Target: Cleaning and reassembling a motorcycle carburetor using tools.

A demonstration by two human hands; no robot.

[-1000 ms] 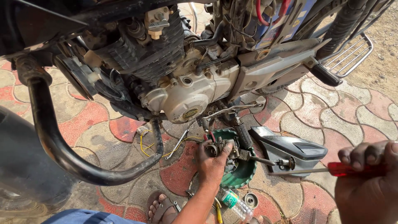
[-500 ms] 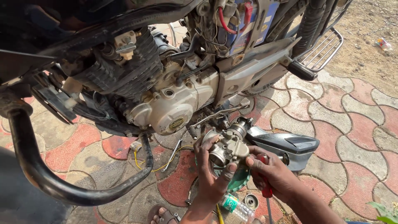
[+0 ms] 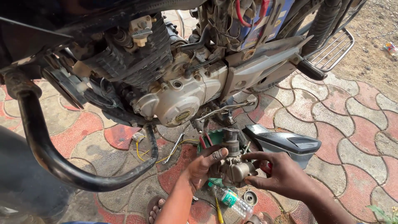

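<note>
A metal carburettor (image 3: 233,166) is held low over the paving, below the motorcycle engine (image 3: 174,93). My left hand (image 3: 204,166) grips its left side, thumb on top. My right hand (image 3: 278,174) holds its right side with the fingers curled around it, and a red tool handle (image 3: 265,166) shows just behind that hand. A green tray (image 3: 213,139) lies on the ground behind the carburettor.
A black exhaust pipe (image 3: 62,166) curves across the left. A grey side panel (image 3: 286,143) lies on the paving at right. A small plastic bottle (image 3: 228,199) and a round metal part (image 3: 250,198) lie below my hands. A spanner (image 3: 174,147) and yellow wires (image 3: 143,151) lie under the engine.
My right hand came in from the right edge and joined the left on the carburettor. Both hands then lowered it towards the ground, and the view moved closer.
</note>
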